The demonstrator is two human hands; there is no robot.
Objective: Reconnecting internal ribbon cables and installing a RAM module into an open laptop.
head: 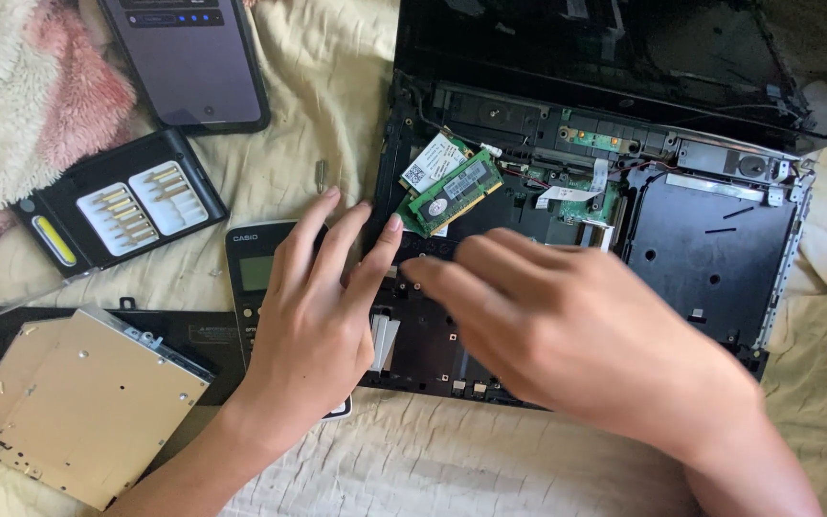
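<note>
A fluffy pink-and-white blanket [21, 96] bunches at the far left of a cream bedsheet [490, 460], beside a smartphone [189, 59] lying face up near the top edge. Below the phone sits a black screwdriver bit case [112, 204], its lid open on two rows of metal bits, with a single loose bit [320, 173] on the sheet just to its right. A removed optical drive [83, 407], silver and tan, rests in the lower left corner on a dark panel [193, 335].

The person's left hand [313, 311] lies palm down with fingers spread, covering most of a black calculator [256, 263]; its fingertips reach the left edge of the opened laptop base [710, 258], close to a green memory module [454, 191] that sits tilted up out of its slot in the upper left part of the chassis. A white-labelled component [433, 161] lies just behind the module.

The right hand [567, 330], blurred in motion, hovers over the front of the laptop base with fingers extended leftward towards the left fingertips; whether it pinches anything cannot be told. Behind it, the green circuit board [591, 187] and ribbon cables lie exposed, and the laptop's dark screen [586, 48] stands open at the top.
</note>
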